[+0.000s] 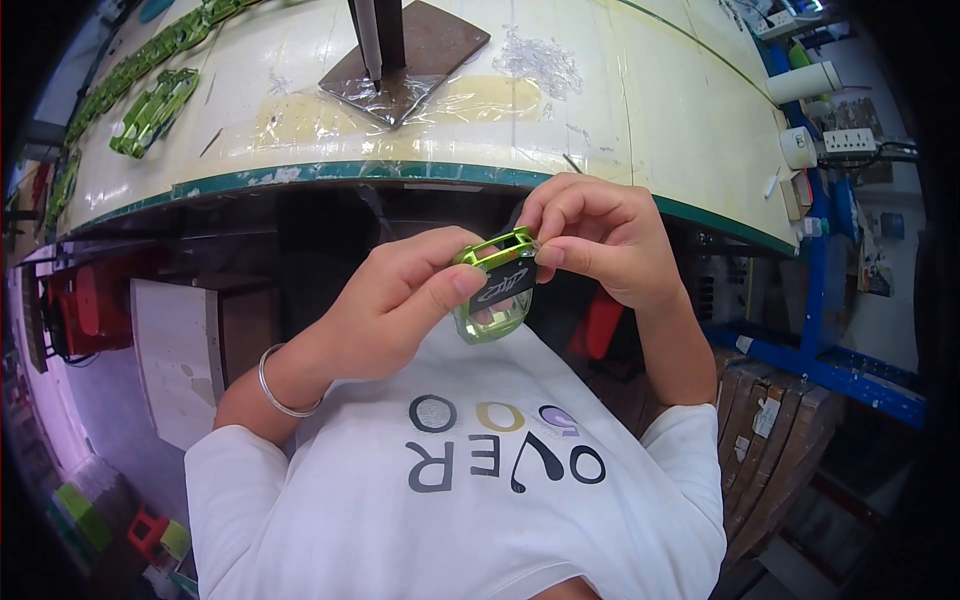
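Note:
Between my hands, in front of my chest, is a shiny green plastic casing [497,318] with a black panel and a see-through lower part. My left hand [385,305] grips its left side, thumb on the front and the other fingers partly hidden behind. At the upper right corner my right hand [610,240] pinches the casing's edge between thumb and fingers. Whether a small piece is also caught in that pinch is too small to tell. The casing is held in the air, just short of the table edge.
Ahead is a pale worktable [680,130] with a green edge. A dark post stands on a brown plate [440,50]. More green casings [155,112] lie at the left, near a long row of green parts [150,55]. Clear scraps [540,65] are scattered centrally. Flattened cartons [770,440] stand right.

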A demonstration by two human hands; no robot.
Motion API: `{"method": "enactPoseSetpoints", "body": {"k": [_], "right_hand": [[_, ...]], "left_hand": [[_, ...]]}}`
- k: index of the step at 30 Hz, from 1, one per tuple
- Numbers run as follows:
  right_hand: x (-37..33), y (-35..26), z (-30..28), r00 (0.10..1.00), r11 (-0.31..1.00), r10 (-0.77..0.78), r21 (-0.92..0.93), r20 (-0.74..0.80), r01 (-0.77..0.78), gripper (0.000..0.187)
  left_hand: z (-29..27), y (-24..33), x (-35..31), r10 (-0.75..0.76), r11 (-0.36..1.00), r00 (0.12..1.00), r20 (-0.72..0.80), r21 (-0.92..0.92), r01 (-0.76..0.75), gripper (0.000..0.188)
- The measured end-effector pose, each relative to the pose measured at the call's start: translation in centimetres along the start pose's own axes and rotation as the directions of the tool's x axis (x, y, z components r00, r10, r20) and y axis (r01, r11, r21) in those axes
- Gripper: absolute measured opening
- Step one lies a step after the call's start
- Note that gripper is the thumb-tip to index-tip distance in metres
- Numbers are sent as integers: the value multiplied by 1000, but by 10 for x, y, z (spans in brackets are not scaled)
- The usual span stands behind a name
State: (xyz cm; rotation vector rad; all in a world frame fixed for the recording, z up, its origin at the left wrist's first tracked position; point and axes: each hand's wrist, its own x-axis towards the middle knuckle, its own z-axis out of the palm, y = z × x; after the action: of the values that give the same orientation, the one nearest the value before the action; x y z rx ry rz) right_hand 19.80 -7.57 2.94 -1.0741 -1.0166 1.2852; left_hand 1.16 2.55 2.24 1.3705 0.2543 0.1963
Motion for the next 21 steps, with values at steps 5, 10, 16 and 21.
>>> {"method": "enactPoseSetpoints", "body": {"k": [5,10,16,21], "right_hand": [[0,-5,2,1000,1000,13,-18,-11,-13,4],[-1,-7,5,1000,997,-11,-80,-13,10,5],[-2,-15,4,998,941,-31,-336,59,49,7],[3,-18,0,987,907,48,-421,155,22,11]], "left_hand": [[-4,4,0,12,998,1000,26,62,-14,25],[-5,6,-2,38,991,998,56,129,-45,28],[-5,8,-3,21,983,998,54,179,-30,24],[-6,6,-3,-16,973,993,115,230,-11,19]]}}
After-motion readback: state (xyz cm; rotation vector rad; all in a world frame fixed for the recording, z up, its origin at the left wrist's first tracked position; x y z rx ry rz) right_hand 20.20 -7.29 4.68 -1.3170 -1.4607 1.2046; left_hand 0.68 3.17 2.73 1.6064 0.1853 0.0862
